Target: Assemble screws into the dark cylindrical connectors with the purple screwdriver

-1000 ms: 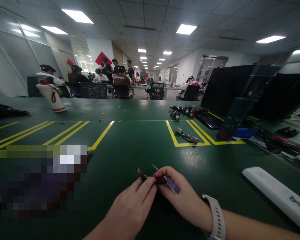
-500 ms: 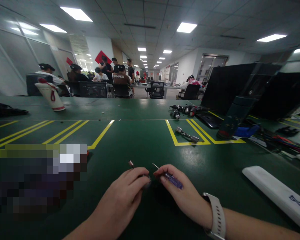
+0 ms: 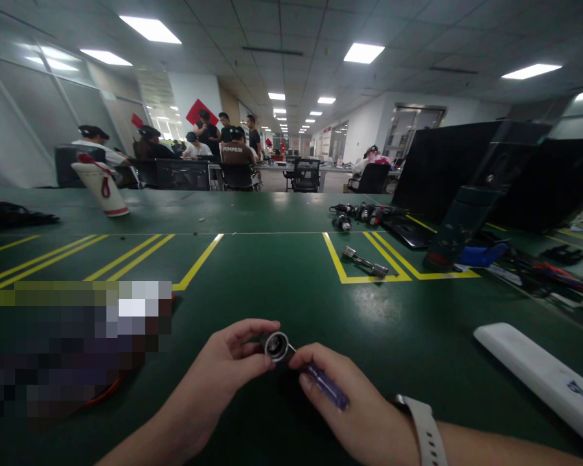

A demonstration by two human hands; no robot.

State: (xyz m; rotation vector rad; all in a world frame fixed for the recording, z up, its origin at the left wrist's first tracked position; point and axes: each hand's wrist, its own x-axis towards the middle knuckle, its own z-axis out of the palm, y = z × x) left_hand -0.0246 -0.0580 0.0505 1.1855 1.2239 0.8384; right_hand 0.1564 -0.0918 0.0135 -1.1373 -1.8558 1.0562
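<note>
My left hand [image 3: 226,362] grips a metal cylinder-shaped part [image 3: 276,347] between thumb and fingers. Its round, hollow end faces me, and the rest of it is hidden behind my fingers. In my right hand [image 3: 340,385] is a screwdriver with a clear purple handle [image 3: 326,387]. Its thin shaft points up and left to the rim of the metal part; I cannot tell whether the tip touches it. Farther out on the green table [image 3: 252,278], a metal bar with thick cylindrical ends [image 3: 365,262] lies inside a yellow tape outline.
A long white case [image 3: 539,382] lies at the right, below a dark upright bottle [image 3: 461,226] and monitors [image 3: 447,162]. Small metal parts with cables [image 3: 359,213] sit farther back. At the left stand a tilted white cup [image 3: 102,188] and a pixelated area. Several people sit or stand beyond.
My left hand has turned the metal part so its hollow end now faces me. My right hand has moved slightly down and left, bringing the screwdriver shaft to the part's rim.
</note>
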